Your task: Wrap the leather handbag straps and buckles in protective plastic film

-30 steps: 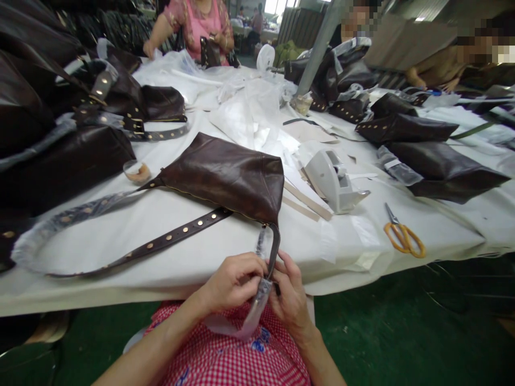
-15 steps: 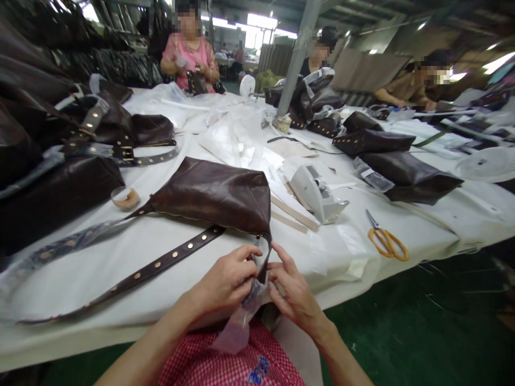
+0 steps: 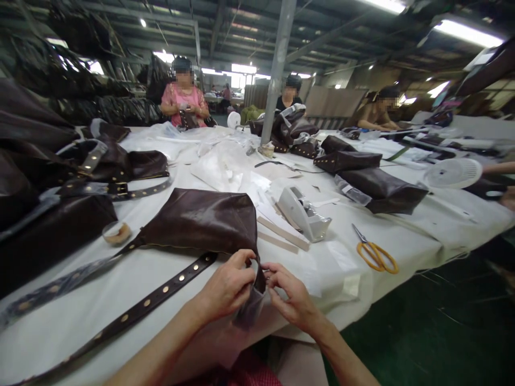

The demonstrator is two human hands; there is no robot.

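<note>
Near hands: two
Middle bag: one
Scissors: one pair
Tape dispenser: one
Cup: one
Post: one

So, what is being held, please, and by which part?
The left hand holds the strap near the right corner of the bag; whether the right hand does is unclear.

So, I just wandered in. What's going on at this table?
A person is handling the dark strap at the near corner of a dark brown leather bag. The left hand holds it; the right hand is close beside it, though contact is unclear. Clear plastic hangs below the strap. The bag lies on the white-covered table, with scissors and a tape dispenser to its right.
</note>
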